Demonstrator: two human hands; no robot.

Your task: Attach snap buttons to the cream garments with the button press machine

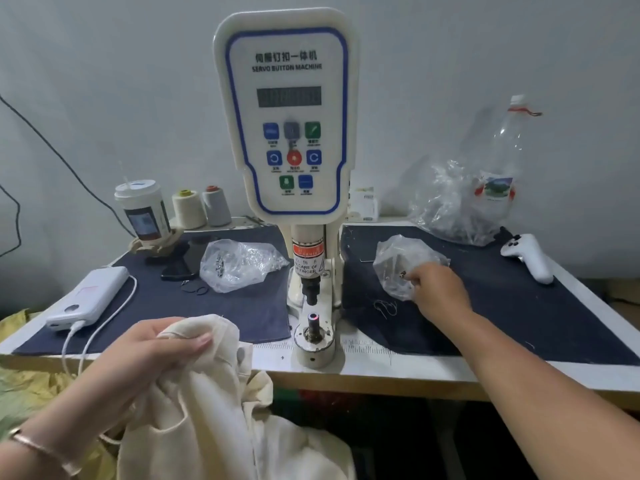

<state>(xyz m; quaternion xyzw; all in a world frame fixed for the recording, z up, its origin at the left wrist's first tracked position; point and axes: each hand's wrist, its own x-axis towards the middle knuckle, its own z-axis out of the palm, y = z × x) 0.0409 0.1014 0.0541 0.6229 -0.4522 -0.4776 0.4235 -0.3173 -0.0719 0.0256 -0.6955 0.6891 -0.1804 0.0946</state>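
Garment: soft cream woven garment (207,393) hangs bunched off the bench's front edge, left of the machine, not yet on the die.
Left hand: left hand (152,351) grips a gathered fold of the cream cloth, fingers curled over it.
Right hand: right hand (438,289) reaches into the small crinkled clear plastic bag of snap parts (398,261) on the dark blue mat, fingertips pinched at something small and metallic; whether a piece is actually held, I cannot tell.
Machine: white servo button press machine with blue-bordered control panel (287,116) stands mid-bench; its lower die post (313,318) is bare, with a red glow on top.
Spare parts: a second clear plastic bag (239,261) lies left of the machine.
Progress: judged a loading stage; no snap visible on the cloth. Left: seat the snap, position the fabric, press.
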